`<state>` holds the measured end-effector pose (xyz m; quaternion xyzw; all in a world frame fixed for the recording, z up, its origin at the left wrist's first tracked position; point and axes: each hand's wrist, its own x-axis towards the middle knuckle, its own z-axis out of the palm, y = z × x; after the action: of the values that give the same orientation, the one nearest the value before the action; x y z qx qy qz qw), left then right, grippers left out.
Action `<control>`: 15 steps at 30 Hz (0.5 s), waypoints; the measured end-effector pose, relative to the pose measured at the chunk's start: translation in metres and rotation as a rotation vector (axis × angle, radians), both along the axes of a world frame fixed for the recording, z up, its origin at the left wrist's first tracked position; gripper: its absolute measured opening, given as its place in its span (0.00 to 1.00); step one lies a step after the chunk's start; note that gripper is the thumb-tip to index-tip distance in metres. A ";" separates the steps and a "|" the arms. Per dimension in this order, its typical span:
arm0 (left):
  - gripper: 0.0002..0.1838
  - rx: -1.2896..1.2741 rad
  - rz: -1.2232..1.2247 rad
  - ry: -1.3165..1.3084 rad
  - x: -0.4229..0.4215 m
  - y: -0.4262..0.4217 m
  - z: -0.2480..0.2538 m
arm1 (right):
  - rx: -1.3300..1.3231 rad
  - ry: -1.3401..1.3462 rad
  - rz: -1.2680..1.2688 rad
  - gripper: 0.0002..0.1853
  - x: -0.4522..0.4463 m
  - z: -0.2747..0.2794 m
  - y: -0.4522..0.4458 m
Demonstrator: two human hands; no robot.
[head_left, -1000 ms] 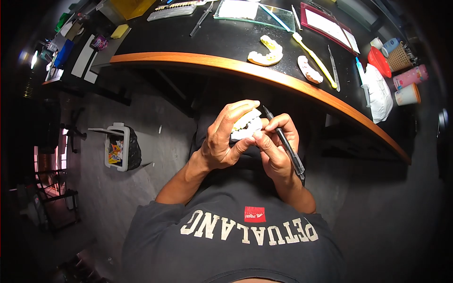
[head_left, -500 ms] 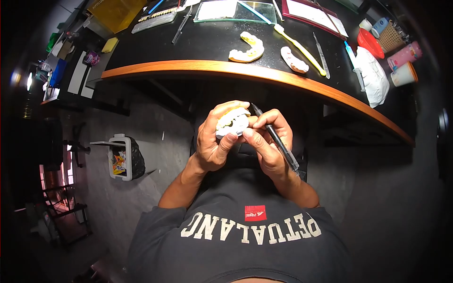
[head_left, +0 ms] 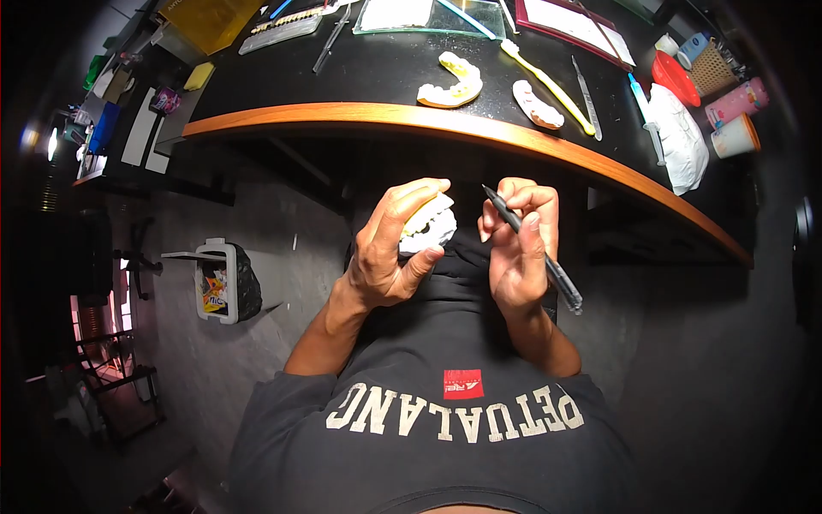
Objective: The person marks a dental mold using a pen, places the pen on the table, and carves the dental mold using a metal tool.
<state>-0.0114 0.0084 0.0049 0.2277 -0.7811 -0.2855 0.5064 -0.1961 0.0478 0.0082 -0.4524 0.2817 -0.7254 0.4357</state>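
Above my lap, my left hand [head_left: 385, 240] is closed around a dental cast [head_left: 431, 224], white plaster with a yellowish part along its upper side. The fingers cover its far side and the thumb presses its near edge. My right hand [head_left: 524, 240] grips a black pen [head_left: 539, 253] between thumb and fingers, its tip pointing up and away from me. A short gap separates the right hand from the cast. On the desk ahead lie a U-shaped dental cast [head_left: 454, 81] and a smaller cast piece [head_left: 538, 106].
The black desk's wooden edge [head_left: 342, 116] curves in front of me. A yellow toothbrush [head_left: 548, 86], a metal blade-like tool [head_left: 586, 97], a glass plate [head_left: 479, 21] and a crumpled white bag [head_left: 678, 137] lie on it. A lidded bin [head_left: 229, 283] stands on the floor at left.
My right hand has moved off the cast to the right, taking the pen along. The left hand still holds the cast, which is slightly turned and shifted right.
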 end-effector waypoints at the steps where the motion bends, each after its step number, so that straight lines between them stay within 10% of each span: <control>1: 0.31 -0.037 0.005 -0.018 -0.001 -0.001 -0.001 | -0.027 -0.049 0.024 0.14 0.000 0.002 -0.002; 15: 0.31 -0.053 -0.102 -0.071 -0.005 0.002 -0.002 | -0.067 0.002 0.031 0.11 -0.006 0.013 -0.008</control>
<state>-0.0167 0.0102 0.0026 0.1840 -0.8165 -0.2819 0.4691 -0.2020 0.0400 0.0213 -0.4717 0.2504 -0.7272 0.4313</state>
